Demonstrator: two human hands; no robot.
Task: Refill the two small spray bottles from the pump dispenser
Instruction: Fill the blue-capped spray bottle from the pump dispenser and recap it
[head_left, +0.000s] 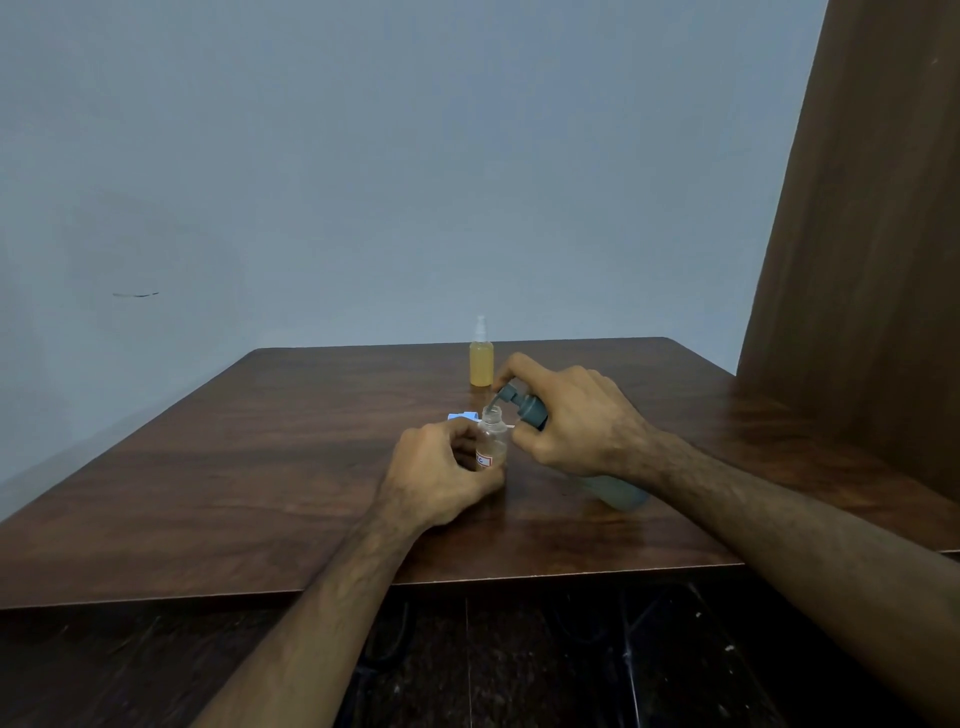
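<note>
With the left hand (441, 470) gripping the uncapped clear bottle (492, 441) upright on the surface (260, 441) and the right hand (571, 421) holding the tilted pump dispenser (524, 405), keep its nozzle centred over the mouth and pump gently to avoid spilling.

table (260, 467): glossy wood | open bottle (492, 441): clear plastic | pump dispenser (524, 405): matt grey, probably plastic

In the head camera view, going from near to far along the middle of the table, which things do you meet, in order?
Left hand → clear spray bottle, open at the neck, held by that hand → white spray cap lying behind it → yellow spray bottle standing near the far edge.
</note>
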